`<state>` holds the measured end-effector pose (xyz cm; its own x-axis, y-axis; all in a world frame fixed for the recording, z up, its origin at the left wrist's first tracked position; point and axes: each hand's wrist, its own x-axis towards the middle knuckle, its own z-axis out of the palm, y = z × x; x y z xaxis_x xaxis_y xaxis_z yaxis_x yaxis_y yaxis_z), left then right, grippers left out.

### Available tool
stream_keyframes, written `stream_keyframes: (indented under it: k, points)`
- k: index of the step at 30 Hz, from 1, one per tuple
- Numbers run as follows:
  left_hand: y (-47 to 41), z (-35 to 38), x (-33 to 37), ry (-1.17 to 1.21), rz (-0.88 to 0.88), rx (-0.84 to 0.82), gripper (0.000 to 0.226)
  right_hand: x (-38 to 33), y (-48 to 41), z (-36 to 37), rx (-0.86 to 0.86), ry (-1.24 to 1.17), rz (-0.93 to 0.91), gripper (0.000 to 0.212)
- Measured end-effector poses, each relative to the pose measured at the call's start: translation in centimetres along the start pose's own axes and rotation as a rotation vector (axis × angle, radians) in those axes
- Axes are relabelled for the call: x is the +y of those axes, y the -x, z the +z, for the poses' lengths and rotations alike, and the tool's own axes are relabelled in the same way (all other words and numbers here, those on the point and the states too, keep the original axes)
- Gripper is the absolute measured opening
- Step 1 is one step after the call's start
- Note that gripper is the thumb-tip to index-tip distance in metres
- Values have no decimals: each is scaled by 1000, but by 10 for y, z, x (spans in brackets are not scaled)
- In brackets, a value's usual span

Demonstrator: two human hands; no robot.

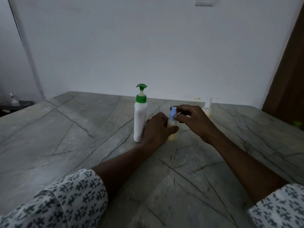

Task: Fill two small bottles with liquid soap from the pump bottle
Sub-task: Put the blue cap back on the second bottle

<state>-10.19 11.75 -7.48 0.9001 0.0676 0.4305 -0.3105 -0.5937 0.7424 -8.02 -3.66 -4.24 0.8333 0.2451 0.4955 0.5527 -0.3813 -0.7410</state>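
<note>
White sleeves (pixel 65 199) printed with dark floral motifs.

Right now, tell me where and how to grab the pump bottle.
Grip the pump bottle round its white body, at mid-height, coming from its left. It stands upright on the table, tall and narrow, so a low wrap should keep it from tipping. The left side is open; the left hand crowds its right, and the green pump head would likely sink if gripped.

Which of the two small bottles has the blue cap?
The small bottle in the person's hands, just right of the pump bottle. Its cap is blue; the other small bottle, standing farther back right, has a white top.
</note>
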Motion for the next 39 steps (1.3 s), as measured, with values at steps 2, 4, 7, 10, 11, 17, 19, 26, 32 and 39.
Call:
stream_keyframes:
  k: [2,4,7,10,11,17,19,26,32,39]
  points:
    - [0,0,1,1,1,6,34,1,1,3,17,63,-45,17]
    - [1,0,1,-9,11,22,36,3,0,8,64,99,-58,23]
    - [2,-1,3,-23,16,26,41,3,-1,11,121,126,-15,34]
    - [2,-1,3,2,5,9,37,3,-1,7,46,44,29,21]
    - [2,-1,3,10,1,5,36,4,0,5,17,27,23,21]
    - [2,-1,4,-12,17,30,41,9,0,17,138,100,-44,25]
    - [2,-1,3,-14,21,35,40,9,-1,17,155,109,-18,30]
    - [3,-1,5,-2,-9,12,41,12,2,9,67,-6,-32,17]
    - [3,-2,6,-31,17,41,41,8,2,15,140,52,-50,13]
    - [5,-3,6,-31,20,21,34,9,2,16,136,58,-29,17]
